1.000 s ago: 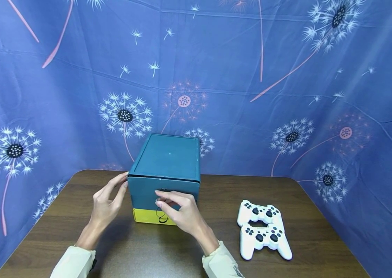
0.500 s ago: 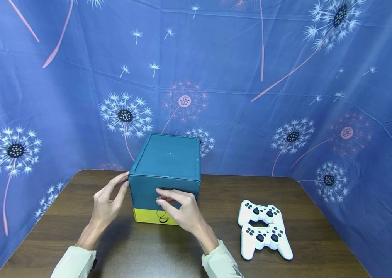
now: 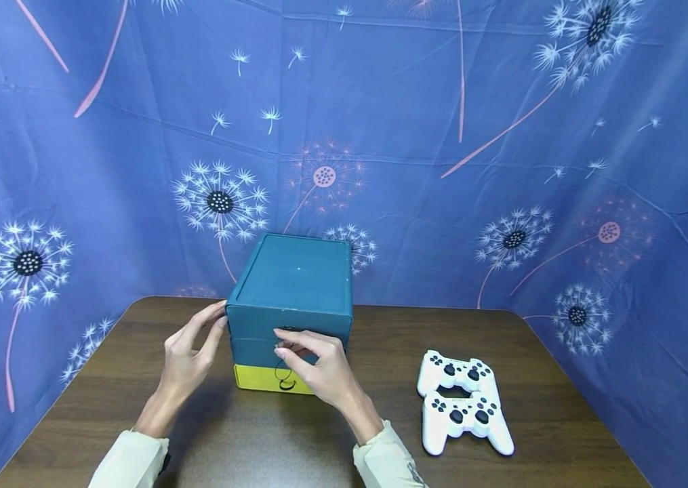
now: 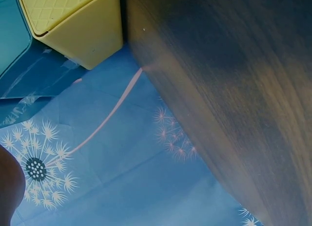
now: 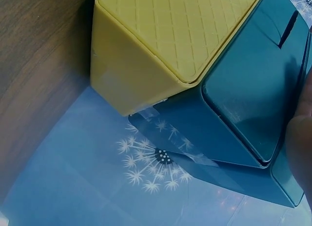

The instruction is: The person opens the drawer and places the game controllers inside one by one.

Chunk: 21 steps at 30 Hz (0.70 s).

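Observation:
A stack of teal drawer units [image 3: 295,271] stands on a yellow one [image 3: 258,379] at the table's back middle. My left hand [image 3: 188,356] touches its upper left front corner with the fingertips. Before the teal front is my right hand [image 3: 322,369], its index finger and thumb apart near the dark handle slot [image 3: 289,329]. Whether a thin cord lies between those fingertips is too small to tell. A dark loop [image 3: 287,384] hangs over the yellow front. In the right wrist view, the teal drawer front [image 5: 253,89] shows close to a blurred finger [image 5: 300,138].
Two white game controllers [image 3: 468,403] lie one before the other to the right on the brown wooden table [image 3: 392,379]. A blue dandelion-print cloth [image 3: 380,135] hangs behind. Clear tape [image 5: 180,138] joins the drawer units at the side.
The dark gap along the top of the teal front has closed, and that front now sits flush under the top panel. Both hands stay almost where they were.

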Available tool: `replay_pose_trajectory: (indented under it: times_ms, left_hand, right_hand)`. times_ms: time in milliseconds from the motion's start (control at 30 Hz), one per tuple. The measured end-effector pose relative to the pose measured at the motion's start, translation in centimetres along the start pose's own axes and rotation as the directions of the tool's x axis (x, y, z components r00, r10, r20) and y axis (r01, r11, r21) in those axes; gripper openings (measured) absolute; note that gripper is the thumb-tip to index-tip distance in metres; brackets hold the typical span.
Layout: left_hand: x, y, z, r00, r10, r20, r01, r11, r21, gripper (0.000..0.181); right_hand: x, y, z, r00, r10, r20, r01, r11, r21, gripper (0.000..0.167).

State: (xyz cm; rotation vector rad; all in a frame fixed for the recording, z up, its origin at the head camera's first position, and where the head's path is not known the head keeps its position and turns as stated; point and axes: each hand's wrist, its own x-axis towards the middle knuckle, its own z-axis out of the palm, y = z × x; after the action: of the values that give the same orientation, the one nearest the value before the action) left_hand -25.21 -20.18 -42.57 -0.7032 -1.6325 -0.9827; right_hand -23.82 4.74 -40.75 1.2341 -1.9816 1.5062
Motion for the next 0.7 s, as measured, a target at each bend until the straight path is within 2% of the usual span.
replay_pose_trajectory:
  times_ms: [133, 300, 400, 533, 633, 700]
  left_hand:
    - [0.0, 0.0, 0.0, 1.000, 0.004, -0.007, -0.004, 1.000, 0.000, 0.029]
    - [-0.1, 0.0, 0.0, 1.000, 0.003, -0.005, -0.003, 1.000, 0.001, 0.029]
    - [-0.1, 0.0, 0.0, 1.000, 0.003, -0.004, -0.003, 1.000, 0.000, 0.029]
    - [0.0, 0.0, 0.1, 1.000, 0.004, -0.003, -0.004, 1.000, -0.006, 0.029]
    - [0.0, 0.0, 0.1, 1.000, 0.008, -0.005, -0.008, 1.000, -0.011, 0.028]
    - [0.1, 0.0, 0.1, 1.000, 0.012, -0.008, -0.012, 1.000, -0.013, 0.027]
  right_hand:
    - [-0.1, 0.0, -0.1, 1.000, -0.008, 0.010, 0.008, 1.000, 0.000, 0.031]
    - [-0.6, 0.3, -0.1, 0.998, -0.070, 0.007, 0.070, 0.998, -0.007, 0.038]
    - [-1.4, 0.8, 0.0, 0.993, -0.109, -0.041, 0.110, 0.994, 0.011, 0.043]
    - [-2.5, 1.3, 0.0, 0.975, -0.171, -0.144, 0.174, 0.985, 0.006, 0.046]
    - [-3.3, 1.6, -0.2, 0.964, -0.185, -0.191, 0.186, 0.982, -0.014, 0.041]
    - [-3.8, 1.8, -0.3, 0.966, -0.174, -0.193, 0.174, 0.985, -0.014, 0.035]
